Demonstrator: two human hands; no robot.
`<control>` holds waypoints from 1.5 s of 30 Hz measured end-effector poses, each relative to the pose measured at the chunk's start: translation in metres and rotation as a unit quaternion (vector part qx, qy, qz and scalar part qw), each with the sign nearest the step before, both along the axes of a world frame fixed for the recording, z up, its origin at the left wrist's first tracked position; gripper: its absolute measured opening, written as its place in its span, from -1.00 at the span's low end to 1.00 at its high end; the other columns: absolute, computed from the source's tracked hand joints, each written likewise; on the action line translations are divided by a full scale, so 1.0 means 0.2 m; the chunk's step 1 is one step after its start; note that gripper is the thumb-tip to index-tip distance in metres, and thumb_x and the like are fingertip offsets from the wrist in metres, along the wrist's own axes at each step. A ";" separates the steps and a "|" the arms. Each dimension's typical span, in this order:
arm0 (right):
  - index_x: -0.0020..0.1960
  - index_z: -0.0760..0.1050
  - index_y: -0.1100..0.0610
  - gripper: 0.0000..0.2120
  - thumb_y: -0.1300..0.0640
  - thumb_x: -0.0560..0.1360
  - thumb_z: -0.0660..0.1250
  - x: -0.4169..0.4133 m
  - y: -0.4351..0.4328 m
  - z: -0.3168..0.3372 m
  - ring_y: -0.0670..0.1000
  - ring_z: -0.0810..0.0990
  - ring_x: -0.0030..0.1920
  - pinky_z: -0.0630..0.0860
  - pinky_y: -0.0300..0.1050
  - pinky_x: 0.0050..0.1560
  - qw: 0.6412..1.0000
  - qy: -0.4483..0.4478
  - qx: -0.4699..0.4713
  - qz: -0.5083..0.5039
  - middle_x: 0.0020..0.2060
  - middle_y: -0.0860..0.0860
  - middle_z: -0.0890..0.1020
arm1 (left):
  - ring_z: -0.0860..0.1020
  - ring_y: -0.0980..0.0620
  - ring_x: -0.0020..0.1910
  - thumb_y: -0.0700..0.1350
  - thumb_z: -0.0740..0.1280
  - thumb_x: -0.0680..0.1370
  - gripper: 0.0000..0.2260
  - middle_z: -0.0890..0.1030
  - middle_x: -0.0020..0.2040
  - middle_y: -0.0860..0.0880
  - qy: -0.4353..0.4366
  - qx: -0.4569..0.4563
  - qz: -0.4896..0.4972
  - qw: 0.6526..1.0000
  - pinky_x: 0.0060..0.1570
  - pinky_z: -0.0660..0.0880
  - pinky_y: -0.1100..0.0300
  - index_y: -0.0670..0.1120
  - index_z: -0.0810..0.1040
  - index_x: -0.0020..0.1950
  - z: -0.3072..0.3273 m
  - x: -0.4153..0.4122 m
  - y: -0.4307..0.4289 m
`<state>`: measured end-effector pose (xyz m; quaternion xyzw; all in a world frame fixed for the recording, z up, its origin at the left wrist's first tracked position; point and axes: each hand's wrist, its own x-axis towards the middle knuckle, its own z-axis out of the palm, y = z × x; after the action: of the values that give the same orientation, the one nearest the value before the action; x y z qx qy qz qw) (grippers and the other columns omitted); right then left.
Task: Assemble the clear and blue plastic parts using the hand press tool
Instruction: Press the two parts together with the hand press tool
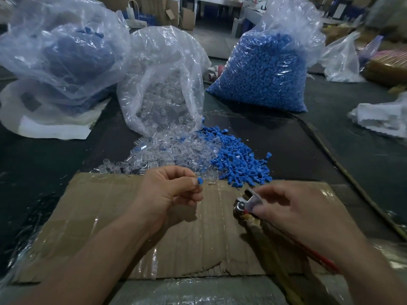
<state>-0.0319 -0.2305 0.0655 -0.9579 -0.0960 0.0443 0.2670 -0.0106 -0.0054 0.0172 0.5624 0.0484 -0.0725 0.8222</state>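
My left hand (171, 190) pinches a small blue plastic part (200, 181) between thumb and fingertips, above the cardboard sheet (105, 216). My right hand (293, 212) grips the hand press tool (246, 205), a metal-headed plier with a red handle that runs back under my palm. The tool's jaws point left, a short gap from the blue part. Beyond my hands lie a heap of clear parts (167, 153) and a heap of blue parts (237, 164). One clear part (212, 176) stands at the cardboard's far edge.
An open bag of clear parts (163, 84) spills toward me. A full bag of blue parts (262, 73) stands at the back right, another bag (57, 53) at the back left. White plastic (381, 119) lies at the right on the dark table (352, 150).
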 end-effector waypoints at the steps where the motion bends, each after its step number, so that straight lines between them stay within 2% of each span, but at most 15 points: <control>1: 0.12 0.47 -0.19 -0.58 -0.24 0.29 0.36 -0.05 -0.03 -0.02 -0.40 0.42 -0.12 0.31 -0.53 -0.19 0.999 0.023 -0.027 -0.009 -0.11 -0.37 0.46 | 0.56 -0.03 -0.47 -0.23 0.44 0.16 -0.93 0.59 -0.40 -0.20 -0.004 0.003 -0.004 1.000 -0.51 0.48 0.25 -0.11 0.63 -0.39 0.00 0.00 0.00; 3: 0.27 0.31 -0.19 -0.37 -0.32 0.26 0.35 -0.12 -0.07 -0.08 -0.35 0.34 -0.01 0.25 -0.51 -0.10 0.993 0.076 -0.088 -0.007 0.00 -0.35 0.34 | 0.57 -0.04 -0.45 -0.22 0.44 0.17 -0.93 0.60 -0.38 -0.20 -0.007 0.007 -0.009 1.000 -0.49 0.49 0.24 -0.11 0.64 -0.38 -0.01 0.00 0.01; 5: 0.35 0.16 -0.19 -0.19 -0.41 0.19 0.32 -0.16 -0.08 -0.11 -0.25 0.27 0.10 0.23 -0.38 0.02 0.985 0.101 -0.140 0.003 0.11 -0.28 0.27 | 0.58 -0.03 -0.45 -0.23 0.43 0.17 -0.94 0.60 -0.39 -0.20 -0.004 0.004 -0.013 1.000 -0.49 0.49 0.24 -0.10 0.63 -0.39 -0.01 0.00 0.01; 8: 0.37 0.09 -0.17 -0.09 -0.46 0.13 0.32 -0.15 -0.05 -0.12 -0.20 0.23 0.13 0.24 -0.30 0.06 0.979 0.091 -0.184 0.012 0.10 -0.23 0.21 | 0.59 -0.03 -0.45 -0.23 0.42 0.18 -0.95 0.61 -0.40 -0.18 -0.002 0.007 -0.011 1.000 -0.50 0.50 0.25 -0.09 0.64 -0.41 -0.01 0.00 0.01; 13: 0.11 0.31 -0.15 -0.48 -0.21 0.22 0.39 -0.08 0.00 -0.13 -0.19 0.34 -0.06 0.27 -0.29 -0.15 0.987 0.064 -0.145 -0.017 -0.08 -0.23 0.34 | 0.58 -0.02 -0.47 -0.26 0.41 0.19 -0.97 0.60 -0.42 -0.18 0.011 -0.005 -0.002 1.000 -0.52 0.51 0.26 -0.14 0.60 -0.42 0.01 0.00 0.01; 15: 0.02 0.36 -0.16 -0.58 -0.11 0.20 0.40 -0.04 0.03 -0.11 -0.20 0.38 -0.11 0.29 -0.30 -0.19 0.994 0.040 -0.103 -0.019 -0.11 -0.22 0.42 | 0.58 -0.01 -0.48 -0.28 0.40 0.20 -0.93 0.59 -0.43 -0.19 0.021 -0.011 0.001 1.000 -0.52 0.51 0.25 -0.20 0.57 -0.35 0.01 0.00 0.00; 18: -0.07 0.38 -0.15 -0.64 -0.05 0.18 0.39 0.03 0.09 -0.06 -0.23 0.42 -0.15 0.31 -0.36 -0.24 1.000 0.006 -0.026 -0.007 -0.15 -0.22 0.46 | 0.58 0.00 -0.49 -0.29 0.38 0.21 -0.87 0.59 -0.43 -0.19 0.032 -0.012 0.007 0.999 -0.52 0.52 0.26 -0.26 0.52 -0.28 0.02 0.01 0.00; 21: -0.06 0.36 -0.12 -0.68 0.06 0.25 0.39 0.13 0.17 -0.03 -0.19 0.43 -0.14 0.39 -0.33 -0.18 0.999 -0.024 0.036 0.002 -0.15 -0.20 0.44 | 0.57 0.00 -0.50 -0.28 0.37 0.21 -0.86 0.59 -0.43 -0.19 0.036 -0.021 0.021 0.999 -0.53 0.51 0.28 -0.26 0.52 -0.27 0.02 0.01 0.01; 25: 0.02 0.38 0.03 -0.73 0.18 0.35 0.33 0.23 0.25 -0.06 -0.10 0.39 -0.16 0.35 -0.26 -0.19 0.996 -0.080 0.024 0.023 -0.17 -0.14 0.40 | 0.58 0.00 -0.50 -0.30 0.36 0.21 -0.92 0.59 -0.43 -0.20 0.035 -0.043 0.035 0.998 -0.53 0.52 0.27 -0.24 0.54 -0.33 0.02 0.02 0.01; 28: -0.01 0.40 0.09 -0.78 0.25 0.36 0.30 0.23 0.26 -0.11 -0.09 0.33 -0.21 0.23 -0.36 -0.24 0.991 -0.122 -0.007 0.045 -0.20 -0.08 0.39 | 0.59 0.00 -0.48 -0.30 0.36 0.22 -0.94 0.60 -0.42 -0.19 0.027 -0.050 0.040 0.998 -0.51 0.53 0.27 -0.17 0.59 -0.41 0.01 0.02 0.01; 32: -0.12 0.32 0.00 -0.77 0.24 0.34 0.32 0.19 0.23 -0.13 -0.20 0.31 -0.29 0.20 -0.37 -0.30 0.987 -0.140 -0.024 0.071 -0.30 -0.16 0.35 | 0.60 -0.01 -0.45 -0.30 0.37 0.23 -0.94 0.61 -0.39 -0.19 0.010 -0.051 0.051 0.997 -0.48 0.53 0.28 -0.16 0.60 -0.39 -0.01 0.03 0.01; 35: -0.16 0.24 -0.08 -0.75 0.13 0.36 0.31 0.16 0.23 -0.12 -0.21 0.32 -0.32 0.12 -0.33 -0.38 0.986 -0.137 -0.058 0.073 -0.33 -0.16 0.36 | 0.61 0.00 -0.46 -0.30 0.36 0.23 -0.91 0.62 -0.40 -0.18 -0.005 -0.060 0.064 0.996 -0.48 0.53 0.28 -0.22 0.54 -0.29 -0.01 0.02 0.00; 38: -0.23 0.16 -0.11 -0.83 0.01 0.31 0.18 0.16 0.24 -0.12 -0.16 0.30 -0.28 0.14 -0.33 -0.34 0.987 -0.129 -0.045 0.088 -0.31 -0.18 0.31 | 0.61 0.01 -0.44 -0.30 0.36 0.25 -0.88 0.62 -0.39 -0.17 -0.020 -0.067 0.069 0.995 -0.47 0.53 0.29 -0.24 0.52 -0.24 0.00 0.02 0.00; 41: -0.12 0.18 -0.06 -0.81 -0.01 0.28 0.08 0.17 0.25 -0.14 -0.10 0.17 -0.23 0.18 -0.40 -0.22 0.981 -0.143 -0.065 0.113 -0.26 -0.18 0.23 | 0.61 0.00 -0.43 -0.30 0.36 0.26 -0.94 0.63 -0.37 -0.18 -0.038 -0.061 0.066 0.995 -0.47 0.53 0.30 -0.20 0.57 -0.29 0.00 0.01 -0.01; 45: -0.05 0.19 -0.03 -0.75 -0.03 0.28 0.07 0.17 0.25 -0.16 -0.10 0.16 -0.18 0.18 -0.44 -0.18 0.978 -0.149 -0.084 0.119 -0.18 -0.10 0.26 | 0.62 -0.01 -0.40 -0.27 0.38 0.27 -0.91 0.64 -0.34 -0.19 -0.055 -0.052 0.061 0.995 -0.44 0.53 0.28 -0.11 0.64 -0.34 0.00 0.00 -0.01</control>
<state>0.0013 -0.1803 0.0339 -0.9546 -0.2435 -0.0595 0.1610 -0.0111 -0.0083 0.0180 0.5178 0.0339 0.0066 0.8548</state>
